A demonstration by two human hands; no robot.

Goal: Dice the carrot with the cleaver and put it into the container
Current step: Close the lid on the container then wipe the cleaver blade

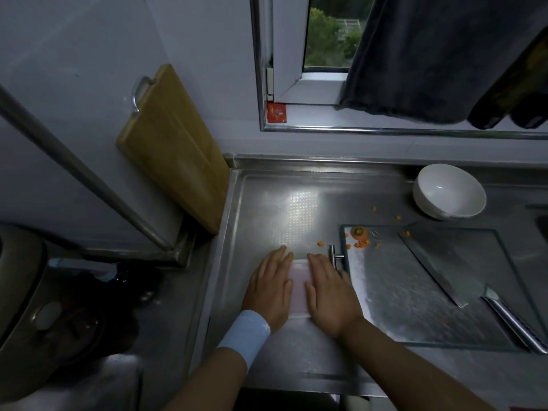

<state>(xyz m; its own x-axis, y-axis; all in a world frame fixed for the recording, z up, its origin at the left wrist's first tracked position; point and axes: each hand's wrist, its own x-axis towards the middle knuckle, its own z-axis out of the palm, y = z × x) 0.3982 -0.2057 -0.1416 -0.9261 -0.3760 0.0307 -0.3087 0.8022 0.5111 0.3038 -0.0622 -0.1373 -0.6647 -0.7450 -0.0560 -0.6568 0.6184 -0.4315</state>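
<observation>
Head view. Both hands lie flat, fingers straight, on the container (299, 287), a pale pink flat-topped box on the steel tabletop (267, 209). The left hand (271, 287) covers its left edge and the right hand (329, 292) its right edge. They press down and grasp nothing. The contents are hidden.

The cleaver (444, 262) lies untouched on the glass board (400, 292), just right of the container. A carrot stub (358, 232) and a few dice (361, 244) sit at the board's far left corner. Stray bits lie on the tabletop towards the white bowl (449, 191).

Handling, as a judgement:
- **Container:** looks like light, thin plastic. The top would likely flex under the palms, and the box could skate on the smooth steel. Take it by the two long sides, or press at the corners.
- **Stub:** stiff, short and rounded, so it may roll. Pinch it across its width.
- **Dice:** small and loose, better swept together than picked up singly.
- **Cleaver:** probably blade-heavy. Grip the handle only.
</observation>
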